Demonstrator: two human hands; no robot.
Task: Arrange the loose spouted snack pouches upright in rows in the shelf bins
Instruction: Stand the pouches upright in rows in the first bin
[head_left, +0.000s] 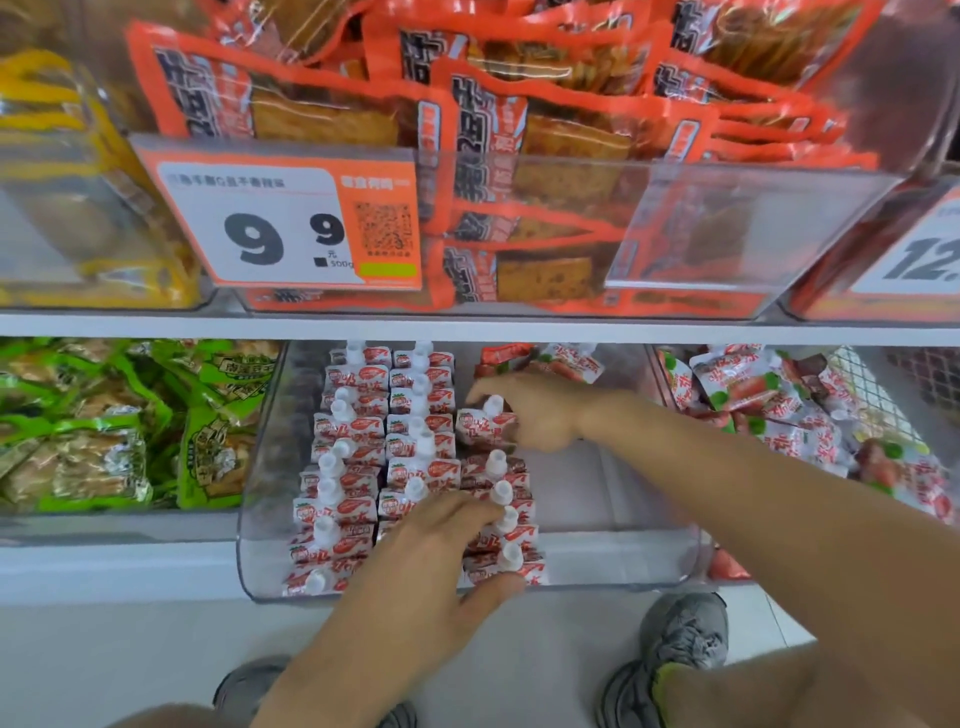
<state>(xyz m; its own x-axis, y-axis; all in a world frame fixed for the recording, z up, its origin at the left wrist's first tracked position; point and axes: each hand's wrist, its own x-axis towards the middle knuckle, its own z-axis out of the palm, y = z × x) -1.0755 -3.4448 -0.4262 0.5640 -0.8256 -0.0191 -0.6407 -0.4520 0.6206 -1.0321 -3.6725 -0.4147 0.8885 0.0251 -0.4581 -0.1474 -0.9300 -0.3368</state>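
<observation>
**Third row filling, loose pouches still waiting**

Inside the clear middle bin, two full rows of spouted pouches are standing upright along the left side, caps up, running from front to back. A third row is building beside them and is reaching only partway back. The right hand is gripping one pouch by its body, setting it at the back end of that third row. The left hand is lying with fingers spread and straight over the front pouches, seemingly steadying them. Loose pouches are lying jumbled at the bin's back and heaped in the neighbouring bin to the right, so by my estimate roughly half the work is remaining.
</observation>
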